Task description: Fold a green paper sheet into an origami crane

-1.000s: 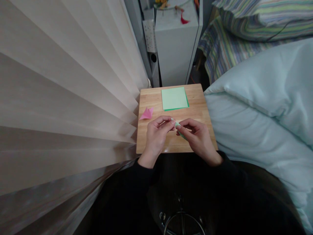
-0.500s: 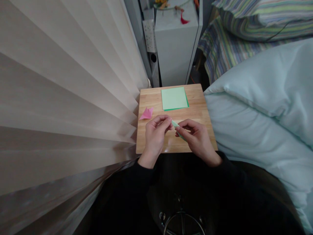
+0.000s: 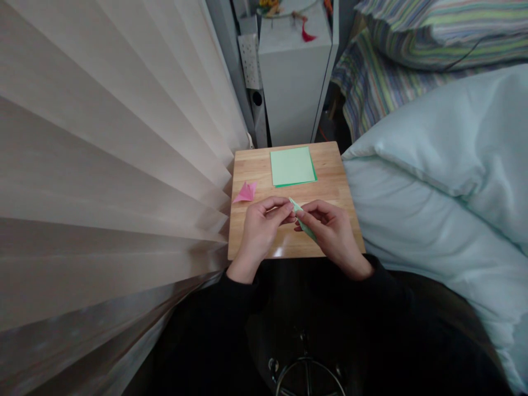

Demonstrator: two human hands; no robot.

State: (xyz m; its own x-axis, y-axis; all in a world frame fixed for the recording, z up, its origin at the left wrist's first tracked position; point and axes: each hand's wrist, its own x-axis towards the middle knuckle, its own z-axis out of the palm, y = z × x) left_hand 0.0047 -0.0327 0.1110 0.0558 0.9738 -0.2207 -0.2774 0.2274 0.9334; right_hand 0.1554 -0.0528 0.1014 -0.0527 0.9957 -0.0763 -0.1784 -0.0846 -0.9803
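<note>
Between both hands is a narrow, folded piece of light green paper (image 3: 306, 224), held slanting above the front half of a small wooden table (image 3: 330, 165). My left hand (image 3: 264, 223) pinches its upper end with thumb and fingertips. Lower down, my right hand (image 3: 330, 228) has it between thumb and forefinger, and part of the paper is hidden by those fingers. Beyond the hands lies a stack of square green paper sheets (image 3: 292, 166), pale on top with a darker green edge. A folded pink paper figure (image 3: 246, 192) sits at the table's left side.
A pale pleated curtain (image 3: 124, 165) hangs along the left of the table. On the right is a bed with a light blue quilt (image 3: 412, 192) and a striped pillow (image 3: 454, 33). A white cabinet (image 3: 292, 88) stands behind the table.
My left fingertips have shifted slightly down along the green paper, so its pointed upper end now shows above them. The right hand keeps its pinch. The whole view has shifted slightly.
</note>
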